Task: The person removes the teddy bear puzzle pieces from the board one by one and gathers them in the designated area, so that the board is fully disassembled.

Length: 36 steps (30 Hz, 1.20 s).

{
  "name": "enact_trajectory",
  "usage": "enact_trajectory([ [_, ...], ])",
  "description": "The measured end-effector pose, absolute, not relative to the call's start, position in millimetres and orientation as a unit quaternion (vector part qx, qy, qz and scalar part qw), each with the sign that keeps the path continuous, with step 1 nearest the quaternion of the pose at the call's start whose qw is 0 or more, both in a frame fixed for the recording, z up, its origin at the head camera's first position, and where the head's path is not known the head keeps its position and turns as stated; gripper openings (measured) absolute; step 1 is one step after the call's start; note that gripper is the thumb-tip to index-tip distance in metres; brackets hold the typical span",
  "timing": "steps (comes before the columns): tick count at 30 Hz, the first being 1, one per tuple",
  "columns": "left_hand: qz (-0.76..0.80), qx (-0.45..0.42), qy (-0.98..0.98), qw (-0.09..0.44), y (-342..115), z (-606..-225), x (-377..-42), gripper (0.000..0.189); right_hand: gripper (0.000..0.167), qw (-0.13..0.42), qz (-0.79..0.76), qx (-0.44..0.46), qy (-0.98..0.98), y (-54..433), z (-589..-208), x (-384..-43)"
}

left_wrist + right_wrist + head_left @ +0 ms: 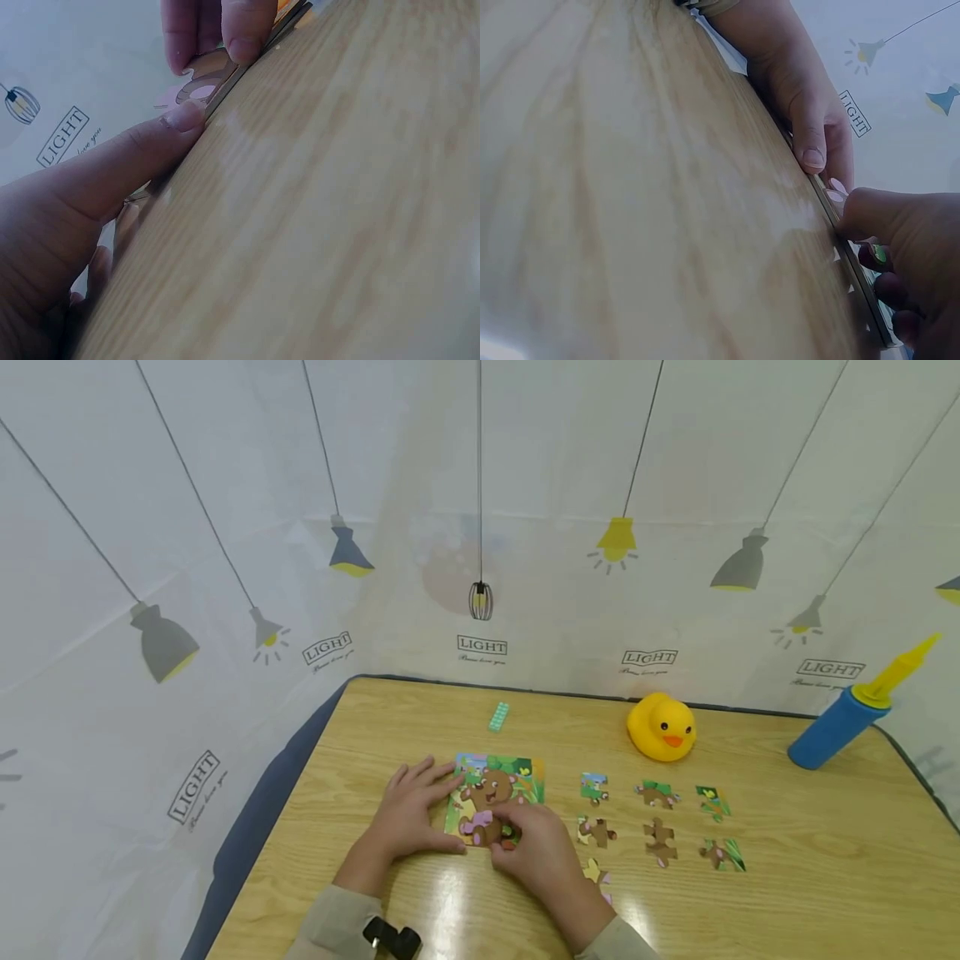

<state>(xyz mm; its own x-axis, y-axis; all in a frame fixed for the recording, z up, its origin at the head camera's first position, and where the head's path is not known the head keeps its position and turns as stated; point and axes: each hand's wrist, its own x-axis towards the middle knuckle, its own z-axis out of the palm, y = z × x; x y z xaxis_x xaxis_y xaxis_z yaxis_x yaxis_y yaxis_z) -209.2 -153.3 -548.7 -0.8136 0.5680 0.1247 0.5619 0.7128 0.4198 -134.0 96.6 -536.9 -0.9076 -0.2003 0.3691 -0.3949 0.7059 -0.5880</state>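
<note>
A small bear-picture jigsaw board [531, 787] lies flat on the table. My left hand [411, 814] rests at its left side, fingers spread over the edge and thumb along the near corner. My right hand [546, 852] is over the board's near right part, fingertips together. In the left wrist view, the right hand's fingers [244, 37] pinch a brown-and-pink puzzle piece [206, 81], tilted up at the board's near edge, and the left thumb [176, 124] touches or nearly touches it. Several loose puzzle pieces [660, 843] lie in rows right of the board; one is partly hidden by the right wrist.
Toward the back of the table sit a yellow rubber duck [662, 727], a small green-and-white strip [498, 717] and a blue hand pump [838, 727] with a yellow nozzle. A lamp-printed white sheet [555, 610] hangs behind the wooden table [375, 718].
</note>
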Motion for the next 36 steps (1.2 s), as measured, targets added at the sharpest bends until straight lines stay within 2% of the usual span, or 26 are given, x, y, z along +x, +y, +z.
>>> enact_trajectory([
  [18,0.231,0.318,0.92,-0.012,-149.1,-546.7,-209.4,0.112,0.047,0.145,0.334,0.157,-0.918,99.4,-534.6,-131.7],
  [21,0.231,0.319,0.919,-0.01,-150.9,-546.7,-209.4,0.113,0.047,0.17,0.329,0.16,-0.915,101.4,-536.5,-131.6],
  [28,0.221,0.293,0.93,-0.012,-166.3,-547.3,-207.1,0.113,0.038,0.291,0.311,0.221,-0.877,109.3,-549.4,-126.6],
  [36,0.227,0.309,0.924,0.01,-156.7,-554.0,-211.8,0.114,0.036,0.314,0.293,0.224,-0.875,163.7,-544.9,-96.5],
])
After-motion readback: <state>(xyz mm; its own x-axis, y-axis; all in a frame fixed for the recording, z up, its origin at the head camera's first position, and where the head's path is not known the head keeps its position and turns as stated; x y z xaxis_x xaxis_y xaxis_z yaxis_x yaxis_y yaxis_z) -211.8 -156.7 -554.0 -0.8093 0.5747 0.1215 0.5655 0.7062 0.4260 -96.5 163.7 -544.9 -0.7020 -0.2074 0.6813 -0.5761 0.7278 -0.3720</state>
